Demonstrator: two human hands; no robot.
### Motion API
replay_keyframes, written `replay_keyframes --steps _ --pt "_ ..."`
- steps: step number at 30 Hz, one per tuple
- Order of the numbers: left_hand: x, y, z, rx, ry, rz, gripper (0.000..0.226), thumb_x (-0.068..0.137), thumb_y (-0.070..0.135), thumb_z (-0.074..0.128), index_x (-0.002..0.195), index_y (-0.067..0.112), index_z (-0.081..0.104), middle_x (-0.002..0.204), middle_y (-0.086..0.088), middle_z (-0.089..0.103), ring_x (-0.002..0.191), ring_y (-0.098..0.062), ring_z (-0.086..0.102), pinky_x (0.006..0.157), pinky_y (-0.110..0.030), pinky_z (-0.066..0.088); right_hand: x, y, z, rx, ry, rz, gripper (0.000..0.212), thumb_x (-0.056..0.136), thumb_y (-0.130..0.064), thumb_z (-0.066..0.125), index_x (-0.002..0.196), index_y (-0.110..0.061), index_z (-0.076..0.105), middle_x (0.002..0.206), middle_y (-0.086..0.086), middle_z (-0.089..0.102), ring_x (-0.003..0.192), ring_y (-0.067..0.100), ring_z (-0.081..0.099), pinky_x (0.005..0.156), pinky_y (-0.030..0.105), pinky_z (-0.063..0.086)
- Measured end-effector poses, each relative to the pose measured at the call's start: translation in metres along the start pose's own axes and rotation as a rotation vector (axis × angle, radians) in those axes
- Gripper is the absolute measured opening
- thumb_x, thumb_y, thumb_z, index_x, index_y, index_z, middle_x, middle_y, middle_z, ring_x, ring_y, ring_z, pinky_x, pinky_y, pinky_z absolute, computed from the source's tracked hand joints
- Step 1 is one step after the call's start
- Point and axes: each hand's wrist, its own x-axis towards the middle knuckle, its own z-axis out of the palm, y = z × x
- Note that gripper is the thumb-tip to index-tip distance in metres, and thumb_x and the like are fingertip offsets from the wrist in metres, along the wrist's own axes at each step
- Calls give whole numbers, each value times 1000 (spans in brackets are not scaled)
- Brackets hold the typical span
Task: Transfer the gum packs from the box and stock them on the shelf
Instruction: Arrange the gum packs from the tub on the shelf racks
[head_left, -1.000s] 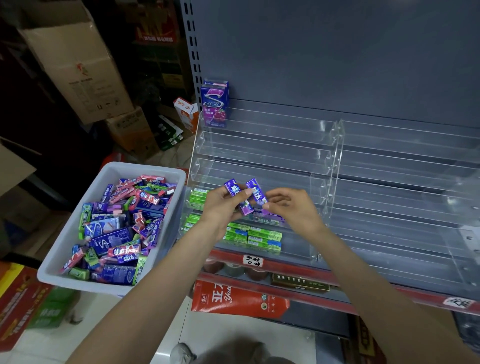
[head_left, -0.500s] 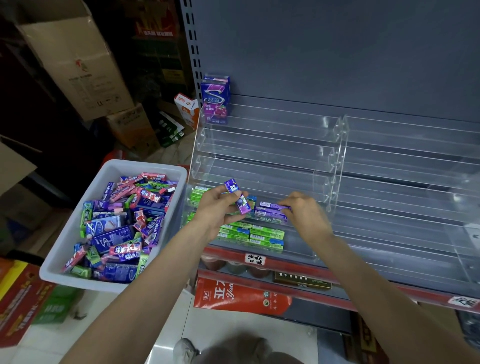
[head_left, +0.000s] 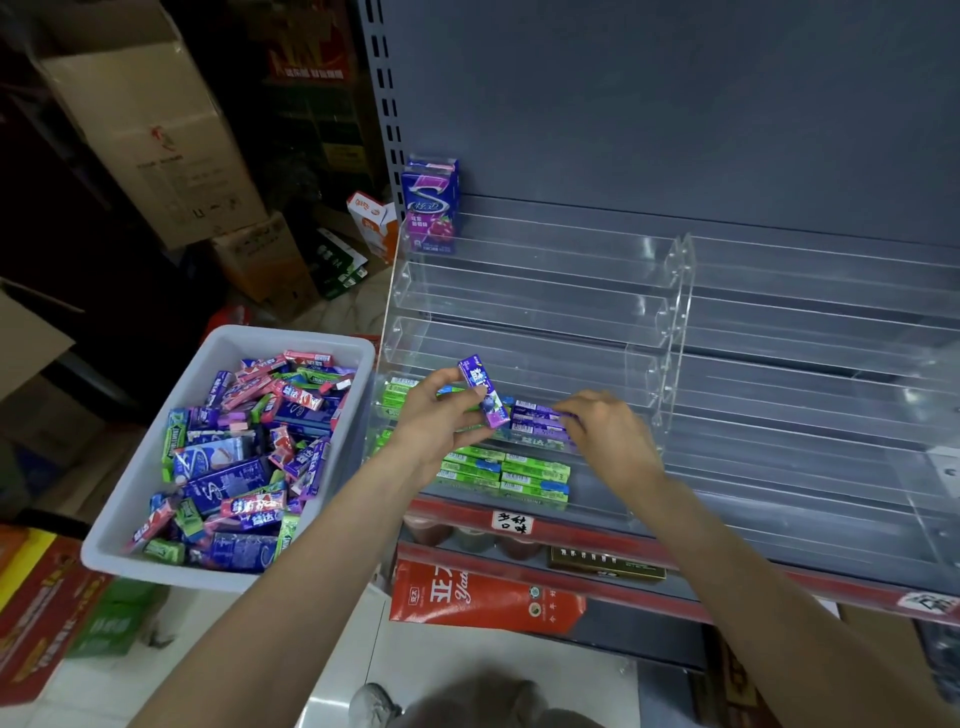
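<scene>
A grey plastic box (head_left: 156, 457) at the left holds several loose gum packs (head_left: 244, 457) in purple, blue, green and pink. My left hand (head_left: 436, 421) grips one purple gum pack (head_left: 484, 391) upright in front of the clear tiered shelf (head_left: 530, 306). My right hand (head_left: 608, 431) rests its fingertips on a small stack of purple packs (head_left: 535, 421) lying on a lower tier. Green packs (head_left: 504, 473) fill the tier below and also lie behind my left hand. A tall purple pack (head_left: 430, 208) stands on the top tier at the left.
The upper tiers and a second clear rack (head_left: 810, 364) to the right hold nothing. A red shelf edge (head_left: 571, 540) runs under the rack, with a red packet (head_left: 483, 597) below. Cardboard boxes (head_left: 156, 135) stand at the left. A shoe (head_left: 374, 701) shows on the floor.
My right hand took one purple pack from my left hand and laid it on the purple stack on the shelf, where it now rests. My left hand keeps one purple pack, barely moved.
</scene>
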Motion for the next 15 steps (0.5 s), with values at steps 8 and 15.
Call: replay_keyframes --steps 8,15 --pt "-5 -2 20 5 -60 95 12 87 7 64 96 12 57 79 0 72 77 -14 68 78 -25 55 1 -22 -10 708 -3 53 15 84 -15 68 99 -19 68 90 -4 69 83 10 64 79 19 50" --pt "7 -12 21 667 13 366 20 91 12 60 110 10 61 106 -4 66 99 -15 58 84 -21 44 -4 4 -17 688 118 180 20 84 -9 68 104 -9 69 83 -2 67 74 13 64 72 14 51"
